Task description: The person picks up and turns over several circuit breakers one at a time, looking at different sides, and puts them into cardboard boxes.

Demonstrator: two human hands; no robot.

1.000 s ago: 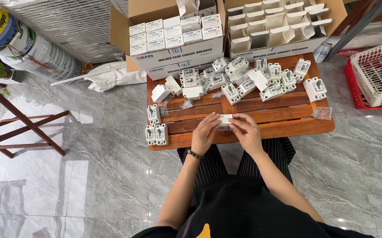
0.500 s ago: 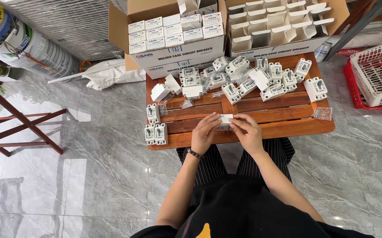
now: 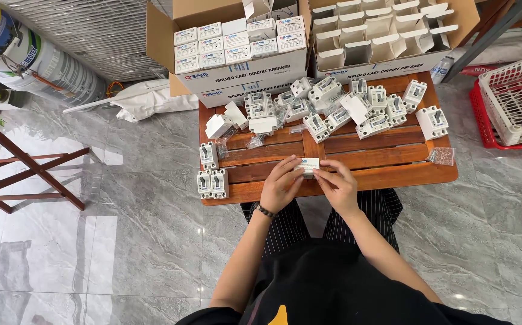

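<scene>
— While both hands met over the near edge of the wooden table [image 3: 393, 174], what exactly were they holding?

— A small white box [image 3: 309, 165]. The left hand [image 3: 280, 186] had its fingers curled around the box's left end, and the right hand [image 3: 336, 185] pinched the right end, so both were closed on it, just above the table's front slat.

— And how far along did the work look?

— Judging by the layout, somewhere in the middle. The left carton [image 3: 237, 45] held neat rows of closed white boxes [image 3: 240, 39], though it did not look full at its back corner. The right carton [image 3: 387, 36] was full of empty boxes with open flaps [image 3: 369, 30].

— So plenty was left?

— Yes. A heap of loose white breakers [image 3: 339, 105] lay across the far half of the table, three more [image 3: 211, 174] sat apart at the left edge, and a small clear bag [image 3: 441, 156] lay near the right edge.

— Was the box in hand closed?

— I could not tell; the fingers covered its ends.
</scene>
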